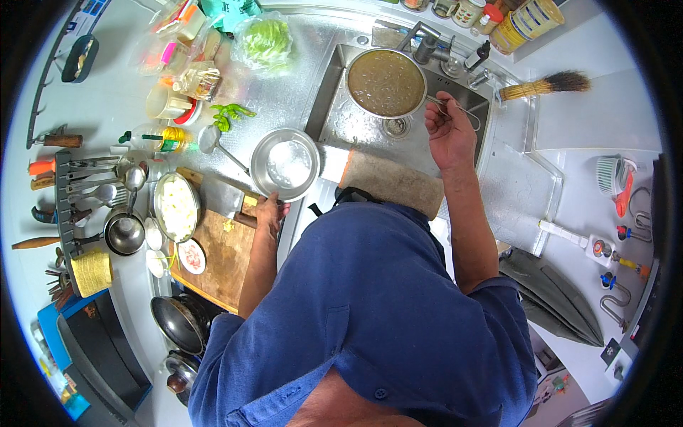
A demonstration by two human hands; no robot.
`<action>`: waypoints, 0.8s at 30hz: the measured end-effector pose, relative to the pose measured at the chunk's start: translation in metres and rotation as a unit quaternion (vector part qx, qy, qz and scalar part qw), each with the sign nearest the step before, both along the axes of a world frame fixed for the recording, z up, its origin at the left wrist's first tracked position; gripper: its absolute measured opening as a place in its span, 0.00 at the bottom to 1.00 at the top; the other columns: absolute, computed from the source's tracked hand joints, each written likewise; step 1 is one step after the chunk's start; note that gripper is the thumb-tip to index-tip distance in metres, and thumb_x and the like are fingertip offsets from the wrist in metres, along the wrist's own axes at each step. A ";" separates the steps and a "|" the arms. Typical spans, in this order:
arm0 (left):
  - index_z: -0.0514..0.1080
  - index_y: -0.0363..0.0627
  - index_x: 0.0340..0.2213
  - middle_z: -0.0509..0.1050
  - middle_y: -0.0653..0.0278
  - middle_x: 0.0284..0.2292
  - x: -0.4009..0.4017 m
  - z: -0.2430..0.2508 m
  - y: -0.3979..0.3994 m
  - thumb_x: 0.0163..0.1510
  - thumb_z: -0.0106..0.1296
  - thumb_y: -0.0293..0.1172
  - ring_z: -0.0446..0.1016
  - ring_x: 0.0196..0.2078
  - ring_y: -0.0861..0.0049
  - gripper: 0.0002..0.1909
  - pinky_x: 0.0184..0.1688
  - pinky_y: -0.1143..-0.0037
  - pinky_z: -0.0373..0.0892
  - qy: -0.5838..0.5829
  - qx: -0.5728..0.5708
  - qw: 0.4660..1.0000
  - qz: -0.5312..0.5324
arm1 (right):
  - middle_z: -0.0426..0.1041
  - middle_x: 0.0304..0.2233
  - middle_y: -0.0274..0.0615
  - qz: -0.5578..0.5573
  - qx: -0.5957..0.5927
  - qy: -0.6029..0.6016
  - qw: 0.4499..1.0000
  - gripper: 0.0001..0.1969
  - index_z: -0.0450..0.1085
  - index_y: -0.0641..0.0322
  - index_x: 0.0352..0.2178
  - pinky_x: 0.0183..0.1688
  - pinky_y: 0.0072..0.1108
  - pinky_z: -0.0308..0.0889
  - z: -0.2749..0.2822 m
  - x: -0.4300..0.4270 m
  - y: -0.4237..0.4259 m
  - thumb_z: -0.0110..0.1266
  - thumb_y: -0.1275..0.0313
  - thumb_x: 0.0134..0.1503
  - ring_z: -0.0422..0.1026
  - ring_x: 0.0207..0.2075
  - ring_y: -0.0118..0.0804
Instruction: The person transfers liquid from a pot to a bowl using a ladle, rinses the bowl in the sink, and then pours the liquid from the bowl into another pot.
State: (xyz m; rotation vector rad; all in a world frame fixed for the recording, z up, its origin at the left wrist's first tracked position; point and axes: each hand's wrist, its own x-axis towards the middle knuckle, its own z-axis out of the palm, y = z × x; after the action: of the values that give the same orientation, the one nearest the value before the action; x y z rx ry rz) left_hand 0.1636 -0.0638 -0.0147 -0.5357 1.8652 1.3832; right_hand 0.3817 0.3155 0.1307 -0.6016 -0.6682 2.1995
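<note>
In the head view my left hand (271, 210) holds the near rim of a shiny metal bowl (284, 164), which looks empty, over the counter left of the sink. My right hand (449, 125) is raised over the sink's right side, its fingers closed on a thin wire handle or utensil (463, 113). A round metal pan or bowl (387, 84) full of brownish, bubbly liquid stands in or over the steel sink (347, 128), below the faucet (426, 49). Whether the wire piece belongs to that vessel I cannot tell.
Left lie a cleaver (221, 198) on a wooden cutting board (224, 256), a dish of pale chopped pieces (176, 207), a plate of minced meat (192, 256), a skimmer or ladle (208, 140) and green peppers (230, 113). A brown cloth (392, 179) hangs at the sink's front edge.
</note>
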 end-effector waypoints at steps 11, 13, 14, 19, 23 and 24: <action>0.60 0.36 0.43 0.71 0.54 0.31 0.003 -0.006 -0.005 0.57 0.46 0.31 0.75 0.21 0.70 0.15 0.18 0.79 0.73 -0.007 0.027 1.000 -0.004 | 0.76 0.31 0.48 0.000 0.006 0.001 1.000 0.14 0.68 0.67 0.42 0.31 0.20 0.73 0.001 0.001 -0.002 0.43 0.68 0.61 0.76 0.28 0.34; 0.60 0.34 0.43 0.71 0.54 0.31 0.003 -0.003 -0.003 0.57 0.46 0.31 0.75 0.21 0.70 0.15 0.18 0.79 0.73 -0.002 0.021 1.000 -0.004 | 0.76 0.31 0.47 0.000 0.009 -0.004 1.000 0.14 0.69 0.67 0.42 0.31 0.19 0.72 0.002 0.001 -0.003 0.44 0.68 0.61 0.76 0.29 0.34; 0.60 0.34 0.43 0.71 0.54 0.31 0.004 -0.001 -0.003 0.57 0.46 0.31 0.75 0.21 0.70 0.15 0.18 0.79 0.73 -0.002 0.021 1.000 -0.004 | 0.76 0.31 0.46 0.001 0.012 -0.010 1.000 0.14 0.69 0.66 0.42 0.31 0.19 0.71 0.003 0.001 -0.003 0.44 0.68 0.61 0.75 0.29 0.33; 0.62 0.35 0.40 0.71 0.55 0.30 0.006 0.002 -0.002 0.57 0.46 0.31 0.76 0.22 0.70 0.13 0.19 0.78 0.73 0.002 0.015 1.000 -0.004 | 0.76 0.31 0.48 0.002 0.003 0.005 1.000 0.13 0.68 0.67 0.42 0.31 0.21 0.74 -0.001 0.003 -0.002 0.43 0.68 0.61 0.76 0.29 0.35; 0.62 0.35 0.38 0.72 0.55 0.29 0.006 -0.001 -0.003 0.57 0.46 0.31 0.76 0.23 0.70 0.12 0.20 0.78 0.73 -0.006 0.013 1.000 0.005 | 0.76 0.31 0.48 0.000 -0.009 0.001 1.000 0.13 0.69 0.67 0.41 0.32 0.21 0.74 -0.001 0.003 -0.004 0.44 0.68 0.61 0.76 0.29 0.36; 0.62 0.35 0.38 0.72 0.55 0.29 0.006 -0.002 -0.003 0.57 0.46 0.31 0.76 0.23 0.70 0.12 0.20 0.79 0.73 -0.005 0.015 1.000 0.005 | 0.76 0.31 0.48 0.000 -0.009 0.001 1.000 0.13 0.69 0.67 0.41 0.32 0.21 0.74 -0.002 0.003 -0.004 0.44 0.68 0.61 0.76 0.29 0.36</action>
State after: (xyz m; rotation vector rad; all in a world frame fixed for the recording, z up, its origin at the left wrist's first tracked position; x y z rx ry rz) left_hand 0.1695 -0.0670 -0.0162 -0.5359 1.8330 1.4095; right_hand 0.3845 0.3117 0.1290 -0.6090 -0.6473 2.2079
